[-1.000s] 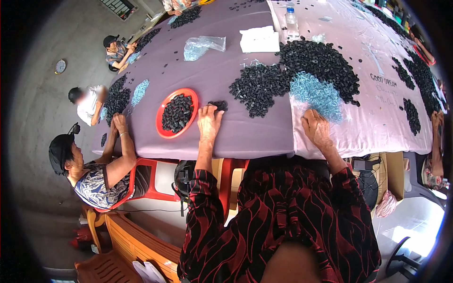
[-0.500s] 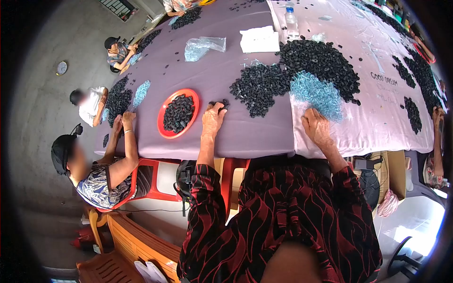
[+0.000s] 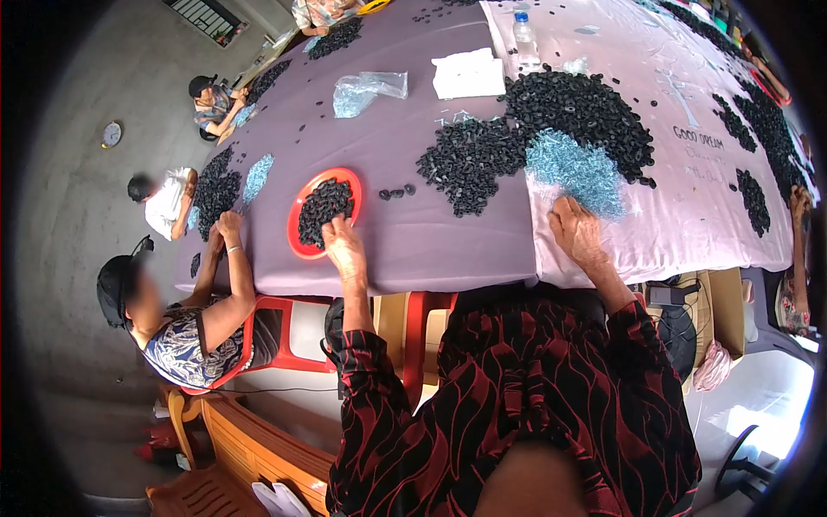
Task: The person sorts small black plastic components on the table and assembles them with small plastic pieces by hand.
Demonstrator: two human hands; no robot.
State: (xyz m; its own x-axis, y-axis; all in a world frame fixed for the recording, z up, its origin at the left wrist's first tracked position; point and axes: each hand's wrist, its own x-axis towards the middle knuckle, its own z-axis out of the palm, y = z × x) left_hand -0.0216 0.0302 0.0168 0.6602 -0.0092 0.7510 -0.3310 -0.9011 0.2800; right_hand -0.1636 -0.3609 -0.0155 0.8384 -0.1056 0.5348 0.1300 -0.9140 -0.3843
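Observation:
My left hand point(image 3: 344, 245) is at the lower right edge of a red round tray point(image 3: 297, 239) filled with small black pieces point(image 3: 324, 203). Its fingers are bent together over the pieces; what they hold is too small to name. My right hand point(image 3: 575, 229) rests on the pink cloth at the lower edge of a heap of small clear-blue pieces point(image 3: 575, 171), fingers curled, their tips partly hidden. Several loose black pieces point(image 3: 397, 192) lie in a short row right of the tray. Larger heaps of black pieces point(image 3: 472, 164) spread beyond them.
A plastic bag point(image 3: 369, 91), a white paper stack point(image 3: 468, 75) and a clear bottle point(image 3: 525, 41) stand farther back on the purple and pink cloths. A co-worker in a black cap point(image 3: 187, 327) sits at the left; other people work around the table point(image 3: 431, 258).
My left hand has moved left and down from the loose black pieces to the tray, leaving several of them in view. My right hand has stayed by the clear-blue heap.

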